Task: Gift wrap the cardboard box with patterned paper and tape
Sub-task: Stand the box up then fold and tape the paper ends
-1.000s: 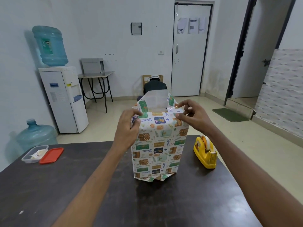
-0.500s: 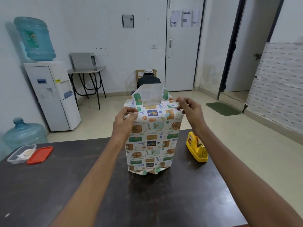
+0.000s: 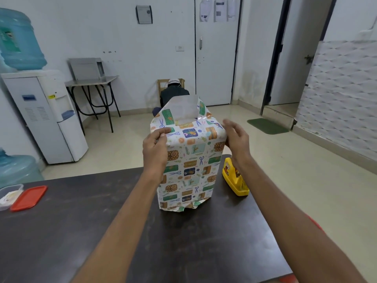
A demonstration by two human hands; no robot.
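The box [image 3: 190, 172] stands upright at the centre of the frame on the dark counter [image 3: 183, 246], covered in patterned paper [image 3: 193, 144]. At its top a rear paper flap [image 3: 183, 108] sticks up, white side showing. The left hand [image 3: 155, 148] grips the paper at the upper left corner, thumb pressed on the front face, its fingers hidden round the side. The right hand [image 3: 236, 139] is relaxed with fingers loosely extended at the upper right edge, holding nothing. A yellow tape dispenser [image 3: 234, 181] sits just right of the box, partly behind the right wrist. At lower left lie a clear container [image 3: 8, 195] and a red lid [image 3: 28, 198].
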